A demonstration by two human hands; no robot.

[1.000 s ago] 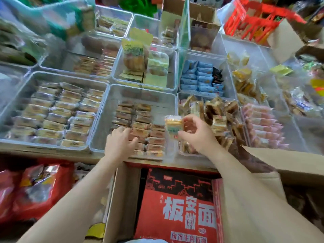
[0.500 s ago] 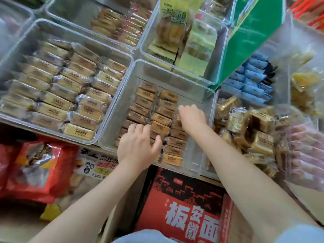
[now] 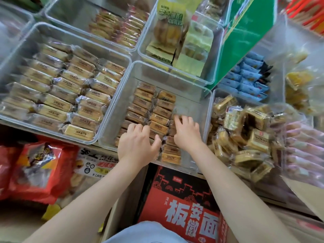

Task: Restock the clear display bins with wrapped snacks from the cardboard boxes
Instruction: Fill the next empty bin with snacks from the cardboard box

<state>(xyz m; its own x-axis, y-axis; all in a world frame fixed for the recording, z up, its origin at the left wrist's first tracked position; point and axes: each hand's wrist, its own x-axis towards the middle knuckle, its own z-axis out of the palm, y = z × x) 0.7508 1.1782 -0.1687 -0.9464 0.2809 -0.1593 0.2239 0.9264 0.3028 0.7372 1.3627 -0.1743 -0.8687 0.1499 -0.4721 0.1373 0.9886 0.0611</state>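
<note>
Head view: both hands' fingertips hidden among wrapped snacks (image 3: 158,118).

We have our two hands inside the middle bin (image 3: 201,104), which stands at the front edge of the bench. Our left hand (image 3: 138,144) rests on the near rows of wrapped snacks (image 3: 157,118), and our right hand (image 3: 187,132) lies just beside it, to the right, on the same rows. To the left of this bin stands a fuller bin (image 3: 15,55), touching it. Behind the middle bin is a bin with bagged pastries (image 3: 168,32). To the right lies a heap of square packets (image 3: 249,130). Below the bench, in front of us, is a printed carton (image 3: 180,206), with snack bags (image 3: 36,171) to its left.
</note>
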